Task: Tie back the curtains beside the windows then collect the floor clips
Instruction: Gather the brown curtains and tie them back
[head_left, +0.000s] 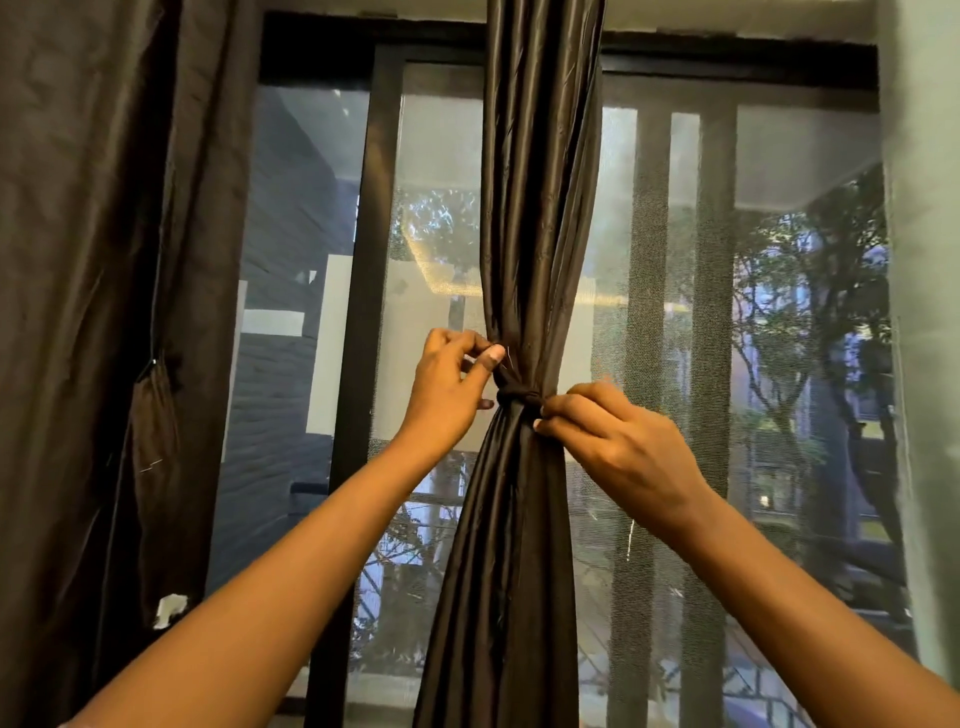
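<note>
A dark brown curtain (530, 208) hangs gathered in front of the window's middle, cinched at its waist by a dark fabric tie (519, 399) that forms a knot. My left hand (447, 389) pinches the tie's left end against the curtain just above the knot, thumb and fingers curled. My right hand (613, 441) pinches the tie's right end beside the knot, fingertips touching the fabric. No floor clips show in this view.
A second dark curtain (104, 312) hangs bunched along the left edge, with a small white patch (170, 609) low on it. Behind stands a black-framed sliding window (363, 312) with a mesh screen. A pale wall (924, 312) borders the right side.
</note>
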